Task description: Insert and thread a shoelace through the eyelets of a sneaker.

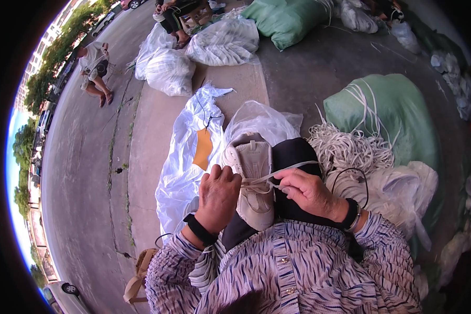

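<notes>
The right hand (303, 191) pinches a pale lace (297, 165) between thumb and fingers, pulled taut across the beige shoe (256, 206)! On the other side, the left hand (220, 196) curls in, knuckles up, fingertips hidden, so its hold can't be told. The shoe sits on the lap, toe toward the wearer's body. Beyond: white plastic (175, 180) leftward, a tangled heap of white cords (345, 149) rightward, then a bulging green sack (411, 123).

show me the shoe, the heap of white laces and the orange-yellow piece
Shoe (256, 163): head view, on its tongue.
Heap of white laces (351, 149): head view, middle of the tangle.
Orange-yellow piece (203, 148): head view, middle of its face.
</notes>
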Motion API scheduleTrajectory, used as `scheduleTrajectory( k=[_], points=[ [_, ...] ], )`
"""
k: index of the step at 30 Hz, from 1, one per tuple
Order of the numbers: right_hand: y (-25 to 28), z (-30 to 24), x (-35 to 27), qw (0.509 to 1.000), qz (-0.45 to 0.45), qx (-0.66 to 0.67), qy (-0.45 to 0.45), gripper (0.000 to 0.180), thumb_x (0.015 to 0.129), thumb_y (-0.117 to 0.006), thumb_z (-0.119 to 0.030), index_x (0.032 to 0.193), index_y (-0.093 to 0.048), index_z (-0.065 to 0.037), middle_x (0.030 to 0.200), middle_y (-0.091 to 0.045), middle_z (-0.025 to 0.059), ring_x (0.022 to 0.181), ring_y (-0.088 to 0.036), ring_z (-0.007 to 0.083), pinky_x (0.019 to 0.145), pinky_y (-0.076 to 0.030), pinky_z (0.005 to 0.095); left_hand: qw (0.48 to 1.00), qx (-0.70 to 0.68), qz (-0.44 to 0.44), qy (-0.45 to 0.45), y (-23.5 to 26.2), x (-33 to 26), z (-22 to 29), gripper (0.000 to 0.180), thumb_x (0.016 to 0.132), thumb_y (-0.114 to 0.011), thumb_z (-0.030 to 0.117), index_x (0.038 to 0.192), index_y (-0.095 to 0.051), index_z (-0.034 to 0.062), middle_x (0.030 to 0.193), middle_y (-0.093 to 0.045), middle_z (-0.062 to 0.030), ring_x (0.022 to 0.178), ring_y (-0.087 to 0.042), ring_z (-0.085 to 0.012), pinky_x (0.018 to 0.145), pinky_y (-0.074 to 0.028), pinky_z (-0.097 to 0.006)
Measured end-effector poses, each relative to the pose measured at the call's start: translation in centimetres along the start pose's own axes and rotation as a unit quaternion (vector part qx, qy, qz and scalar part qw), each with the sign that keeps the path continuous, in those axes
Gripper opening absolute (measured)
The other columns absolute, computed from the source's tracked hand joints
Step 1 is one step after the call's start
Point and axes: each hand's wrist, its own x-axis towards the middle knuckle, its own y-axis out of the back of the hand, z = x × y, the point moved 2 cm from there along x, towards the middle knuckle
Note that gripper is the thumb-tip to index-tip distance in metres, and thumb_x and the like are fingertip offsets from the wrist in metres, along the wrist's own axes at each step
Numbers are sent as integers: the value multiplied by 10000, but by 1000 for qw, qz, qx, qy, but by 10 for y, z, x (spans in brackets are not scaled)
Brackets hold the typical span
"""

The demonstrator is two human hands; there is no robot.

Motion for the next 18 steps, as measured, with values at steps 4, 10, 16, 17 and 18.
scheduleTrajectory(
  k=[4,10,16,17,18],
  points=[
    [3,20,23,986,-35,-17,-165,74,854,-541,-60,892,-534,4,832,-611,167,673,-608,347,618,-495,371,995,-47,69,52,-5,9,7,121,683,-618,106,789,-560,102,818,-500,-47,818,-505,-238,665,-419,-362],
    [1,35,47,976,-139,-130,-104,133,867,-560,-134,890,-559,-3,652,-575,85,615,-595,190,597,-464,330,971,-148,184,42,-32,17,6,164,710,-666,117,828,-553,125,781,-529,-42,695,-550,-226,560,-439,-352],
    [37,64,36,920,-82,222,-311,128,852,-597,-138,887,-602,-15,717,-576,-28,603,-480,24,508,-361,173,927,-287,222,92,-54,0,-2,207,700,-692,73,856,-565,120,784,-534,-56,638,-580,-248,521,-465,-333],
    [37,66,31,915,-131,200,-326,133,844,-611,-137,889,-606,-13,726,-578,-28,613,-488,27,518,-371,173,926,-283,229,93,-56,-1,-3,207,700,-692,73,856,-565,120,784,-534,-56,638,-580,-248,521,-465,-333],
    [36,64,30,944,-141,181,-238,135,824,-641,-134,890,-614,-20,745,-584,-33,629,-497,25,548,-385,164,923,-293,230,99,-58,-2,-4,209,709,-687,66,876,-571,113,797,-542,-62,645,-591,-248,537,-480,-328]
  ],
)
